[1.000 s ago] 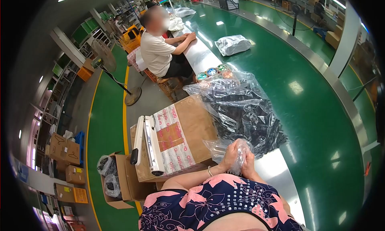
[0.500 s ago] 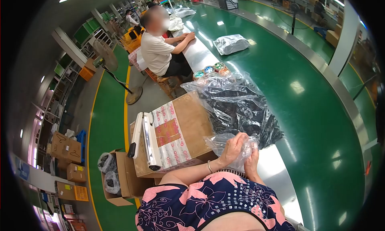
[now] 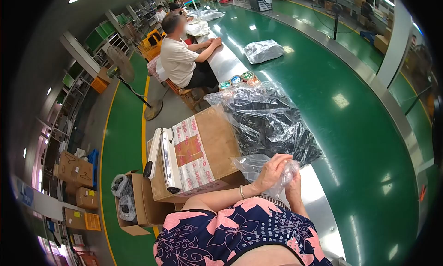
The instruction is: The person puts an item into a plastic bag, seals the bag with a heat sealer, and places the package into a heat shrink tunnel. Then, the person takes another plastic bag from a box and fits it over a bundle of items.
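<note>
Left fingers (image 3: pixel 278 161): bent, holding crumpled film of the clear bag
Right fingers (image 3: pixel 295 178): closed on the same film, just beside the left fingers
Clear bag (image 3: pixel 252 167): in both sets of fingers, loose film spreading left of them
Large bag (image 3: pixel 267 123): dark contents, just beyond the fingers on the tabletop (image 3: pixel 350 141)
Carton (image 3: pixel 217 137): left of the fingers
White sealer (image 3: pixel 170 162): atop the carton, farther left
Tape rolls (image 3: pixel 236 80): well beyond the fingers
</note>
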Available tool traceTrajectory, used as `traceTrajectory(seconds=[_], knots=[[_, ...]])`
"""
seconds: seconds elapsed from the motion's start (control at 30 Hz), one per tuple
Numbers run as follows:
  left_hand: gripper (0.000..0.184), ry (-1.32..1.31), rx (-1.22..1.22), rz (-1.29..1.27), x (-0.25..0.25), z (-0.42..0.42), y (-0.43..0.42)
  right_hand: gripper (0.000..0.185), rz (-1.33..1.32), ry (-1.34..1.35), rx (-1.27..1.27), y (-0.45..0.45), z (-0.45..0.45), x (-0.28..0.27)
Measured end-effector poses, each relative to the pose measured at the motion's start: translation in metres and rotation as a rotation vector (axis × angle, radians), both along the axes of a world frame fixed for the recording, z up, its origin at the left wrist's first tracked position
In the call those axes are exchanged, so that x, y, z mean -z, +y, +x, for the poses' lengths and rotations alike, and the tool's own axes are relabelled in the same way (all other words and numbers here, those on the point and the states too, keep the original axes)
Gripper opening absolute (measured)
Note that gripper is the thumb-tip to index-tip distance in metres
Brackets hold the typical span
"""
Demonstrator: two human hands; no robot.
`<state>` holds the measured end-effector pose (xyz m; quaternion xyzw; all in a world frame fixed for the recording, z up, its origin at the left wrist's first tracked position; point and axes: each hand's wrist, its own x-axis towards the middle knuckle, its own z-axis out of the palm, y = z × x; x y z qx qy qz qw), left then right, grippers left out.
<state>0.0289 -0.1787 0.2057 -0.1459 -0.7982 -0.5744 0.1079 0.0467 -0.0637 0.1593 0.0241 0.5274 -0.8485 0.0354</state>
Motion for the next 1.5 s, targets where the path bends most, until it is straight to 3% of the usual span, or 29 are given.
traceTrajectory(seconds=[0.13,0.33,0.47,0.77,0.93,1.23,1.5], knots=[[0.028,-0.038,0.061,0.002,0.006,0.000,0.001,0.025,-0.251,-0.158,-0.224,0.009,0.007,0.019],[0.031,-0.358,0.086,0.079,0.006,0.001,0.000,0.024,-0.361,-0.252,-0.207,0.009,0.015,0.006],[0.024,-0.364,0.106,0.083,0.025,-0.005,-0.002,0.025,-0.340,-0.280,-0.180,0.009,0.014,0.006],[0.020,-0.447,0.166,0.101,0.010,-0.016,-0.031,0.025,-0.304,-0.260,-0.130,0.023,0.011,0.055],[0.019,-0.425,0.187,0.096,-0.007,-0.023,-0.049,0.038,-0.319,-0.166,-0.078,0.037,0.000,0.075],[0.019,-0.351,0.156,0.060,-0.014,-0.099,-0.070,0.035,-0.315,-0.225,0.052,0.044,-0.013,0.069],[0.021,-0.248,0.044,0.018,0.011,-0.245,-0.092,0.028,-0.285,-0.397,0.211,0.048,-0.030,0.063]])
